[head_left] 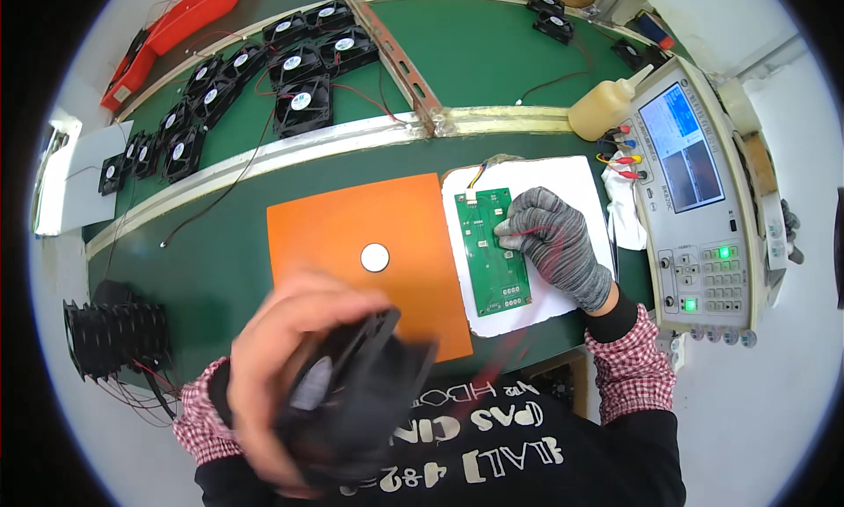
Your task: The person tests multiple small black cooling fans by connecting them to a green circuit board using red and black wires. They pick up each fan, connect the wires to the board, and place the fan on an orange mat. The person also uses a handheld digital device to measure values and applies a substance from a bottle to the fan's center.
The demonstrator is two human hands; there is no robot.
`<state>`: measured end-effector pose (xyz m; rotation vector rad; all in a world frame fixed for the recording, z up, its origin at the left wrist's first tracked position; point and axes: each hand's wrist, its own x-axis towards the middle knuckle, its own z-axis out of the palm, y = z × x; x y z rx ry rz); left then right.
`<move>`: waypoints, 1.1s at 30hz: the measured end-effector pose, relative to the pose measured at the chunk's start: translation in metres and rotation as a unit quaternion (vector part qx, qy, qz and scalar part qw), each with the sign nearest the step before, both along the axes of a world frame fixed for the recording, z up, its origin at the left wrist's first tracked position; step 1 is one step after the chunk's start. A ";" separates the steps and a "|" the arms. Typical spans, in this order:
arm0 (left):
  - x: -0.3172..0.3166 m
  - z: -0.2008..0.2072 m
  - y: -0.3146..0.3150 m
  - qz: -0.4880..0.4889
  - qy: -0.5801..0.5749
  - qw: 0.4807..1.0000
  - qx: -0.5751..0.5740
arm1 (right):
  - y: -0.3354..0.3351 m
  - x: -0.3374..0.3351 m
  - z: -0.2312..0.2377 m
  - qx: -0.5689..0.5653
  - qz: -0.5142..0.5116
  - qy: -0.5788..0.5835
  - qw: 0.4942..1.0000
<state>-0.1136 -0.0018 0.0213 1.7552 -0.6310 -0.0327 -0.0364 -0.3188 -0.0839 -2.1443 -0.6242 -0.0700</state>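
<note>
- Circuit board (490, 270), green, rectangular: long axis fore-and-aft.
- Right hand (556, 243), grey-striped glove: over board's right edge, pinching thin red wires (536, 232).
- Left hand (265, 366), bare: clasped round black square plastic fan (356, 410), near-left of board.

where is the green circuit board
In the head view, the green circuit board lies on the white pad, right of the orange mat, partly under the gloved right hand.

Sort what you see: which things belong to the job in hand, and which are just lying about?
Belong, judging by the hands:
black fan, in the left hand
green circuit board, under the gloved right hand
white pad, under the board
lit machine, probably

Just lying about, apparently:
yellowish squeeze bottle
red bin
</note>
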 end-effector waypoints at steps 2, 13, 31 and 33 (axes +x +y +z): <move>-0.007 0.010 0.004 0.034 0.135 0.988 -0.070 | 0.002 0.000 0.005 -0.017 0.003 -0.017 1.000; 0.160 -0.022 -0.036 0.299 -0.349 0.827 0.324 | 0.001 -0.010 -0.001 0.136 -0.071 -0.037 0.987; 0.032 -0.035 0.025 -0.156 -0.529 0.773 0.315 | 0.031 -0.023 0.055 -0.067 0.123 -0.208 0.968; 0.055 -0.032 0.062 0.100 -0.520 0.752 0.392 | 0.005 -0.010 0.042 -0.127 0.040 -0.218 0.967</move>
